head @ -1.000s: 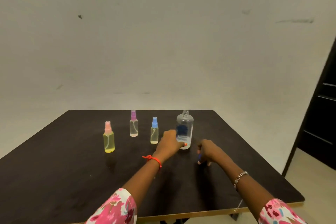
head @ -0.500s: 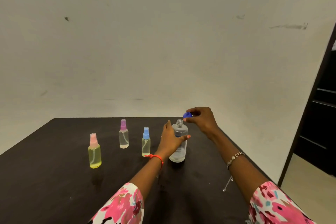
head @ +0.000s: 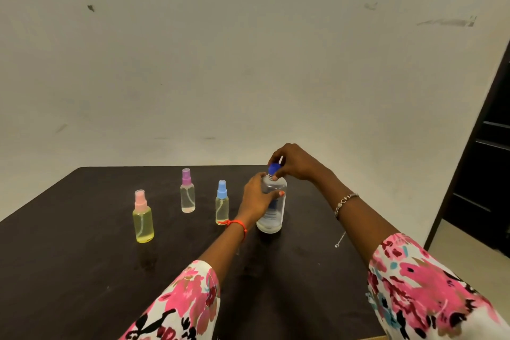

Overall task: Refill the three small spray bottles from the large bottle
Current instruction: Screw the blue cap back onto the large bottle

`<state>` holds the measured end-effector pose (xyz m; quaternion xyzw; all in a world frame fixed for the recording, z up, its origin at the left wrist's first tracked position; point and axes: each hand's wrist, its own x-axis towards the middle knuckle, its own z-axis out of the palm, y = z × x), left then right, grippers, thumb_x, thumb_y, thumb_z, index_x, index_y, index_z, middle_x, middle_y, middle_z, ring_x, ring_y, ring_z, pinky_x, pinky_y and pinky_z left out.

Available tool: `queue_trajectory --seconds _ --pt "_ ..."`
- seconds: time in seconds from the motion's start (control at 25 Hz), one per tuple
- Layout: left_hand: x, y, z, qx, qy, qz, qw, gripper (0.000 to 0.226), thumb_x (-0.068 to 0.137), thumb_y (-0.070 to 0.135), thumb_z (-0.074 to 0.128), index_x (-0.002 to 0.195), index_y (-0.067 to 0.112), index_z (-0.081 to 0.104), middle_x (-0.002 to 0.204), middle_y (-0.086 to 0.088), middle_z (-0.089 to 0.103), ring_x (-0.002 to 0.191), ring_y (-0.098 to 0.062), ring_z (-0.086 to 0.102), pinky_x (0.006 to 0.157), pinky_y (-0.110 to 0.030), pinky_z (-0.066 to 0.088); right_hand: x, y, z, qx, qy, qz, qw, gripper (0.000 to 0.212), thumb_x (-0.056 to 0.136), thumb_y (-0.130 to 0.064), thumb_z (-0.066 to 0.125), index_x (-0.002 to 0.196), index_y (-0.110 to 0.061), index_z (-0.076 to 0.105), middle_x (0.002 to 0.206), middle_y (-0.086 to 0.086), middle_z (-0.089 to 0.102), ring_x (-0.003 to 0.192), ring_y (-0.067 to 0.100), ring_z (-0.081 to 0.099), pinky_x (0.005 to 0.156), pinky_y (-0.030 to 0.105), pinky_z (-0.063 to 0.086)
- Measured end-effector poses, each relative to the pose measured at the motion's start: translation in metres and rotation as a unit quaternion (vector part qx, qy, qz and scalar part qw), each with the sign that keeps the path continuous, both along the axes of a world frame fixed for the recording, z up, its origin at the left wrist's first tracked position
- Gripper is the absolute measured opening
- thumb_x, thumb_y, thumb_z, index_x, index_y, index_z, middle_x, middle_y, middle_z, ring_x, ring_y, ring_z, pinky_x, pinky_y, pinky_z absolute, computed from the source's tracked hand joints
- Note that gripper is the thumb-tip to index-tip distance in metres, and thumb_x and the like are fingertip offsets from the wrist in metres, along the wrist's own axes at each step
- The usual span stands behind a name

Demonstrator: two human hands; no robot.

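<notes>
Head view, the only one, looks forward and down onto a dark bench point(head: 69, 270) set against a pale, scuffed wall point(head: 248, 63).

Label first: the large bottle point(head: 274, 214), clear and holding clear liquid, carries a blue label point(head: 273, 205) on its front. The print is too small and blurred to read, and part of it is hidden behind the fingers. The small bottles show no writing.

The large bottle stands upright on the bench just right of the frame's centre. The left hand point(head: 256, 197) grips its body from the left, with the fingers wrapped round the shoulder and the orange-painted nails showing on the front. The right hand point(head: 295, 164) sits above it, fingertips pinching the blue cap point(head: 274, 168), which rests on the bottle's neck. Whether the cap is screwed tight cannot be told. A red thread point(head: 237, 225) circles the left wrist and a bracelet point(head: 345, 201) the right. Both arms wear floral sleeves point(head: 427, 284).

Three small spray bottles stand upright to the left of the hands, all untouched:
- A blue-topped bottle point(head: 222, 203) with pale yellow liquid stands just beside the left wrist.
- A purple-topped bottle point(head: 187, 192) with nearly clear liquid stands further left and further back.
- A pink-topped bottle point(head: 143, 218) with bright yellow liquid stands furthest left and nearest the camera.

A thin chain point(head: 340, 240) lies on the bench under the right forearm. A dark door point(head: 485, 160) fills the right edge of the frame.
</notes>
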<state>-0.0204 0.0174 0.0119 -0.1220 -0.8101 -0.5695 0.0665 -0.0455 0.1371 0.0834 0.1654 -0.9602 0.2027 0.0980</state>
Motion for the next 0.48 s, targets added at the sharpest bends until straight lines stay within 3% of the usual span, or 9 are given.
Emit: queue_trajectory --seconds 0.16,0.28,0.36,0.48 --pt "-0.004 -0.001 -0.003 0.0 -0.009 0.004 1.0 0.06 0.08 0.017 0.067 0.132 0.009 0.04 0.133 -0.012 0.051 0.122 -0.025 0.049 0.101 -0.033 0.04 -0.002 0.001 -0.002 -0.033 -0.017 -0.019 0.999 0.029 0.072 -0.014 0.075 0.095 0.002 0.065 0.088 0.013 0.063 0.07 0.015 0.054 0.058 0.016 0.04" --pt "-0.003 0.001 -0.005 0.023 -0.006 0.004 1.0 0.055 0.078 0.015 0.069 0.127 0.01 0.045 0.13 -0.012 0.054 0.119 -0.024 0.051 0.098 -0.031 0.042 -0.005 -0.004 -0.007 -0.024 0.007 -0.045 0.999 0.029 0.073 -0.024 0.074 0.064 -0.002 0.057 0.058 0.002 0.047 0.052 0.01 0.042 0.05 0.018 0.033" --pt "-0.002 0.001 -0.005 0.038 -0.002 -0.002 0.999 0.053 0.078 0.013 0.069 0.126 0.01 0.046 0.129 -0.011 0.055 0.118 -0.023 0.052 0.093 -0.025 0.041 -0.006 -0.009 -0.011 0.03 0.047 -0.072 0.996 0.043 0.078 -0.035 0.069 0.054 -0.011 0.041 0.055 0.001 0.04 0.052 0.015 0.039 0.049 0.021 0.03" --pt "0.0 -0.001 -0.004 0.037 0.008 -0.006 0.999 0.053 0.078 0.012 0.069 0.126 0.01 0.046 0.128 -0.01 0.056 0.119 -0.023 0.052 0.087 -0.02 0.038 -0.006 -0.016 -0.015 0.154 0.084 -0.11 0.978 0.048 0.086 -0.05 0.051 0.064 -0.008 0.041 0.061 0.003 0.04 0.064 0.02 0.044 0.059 0.03 0.034"
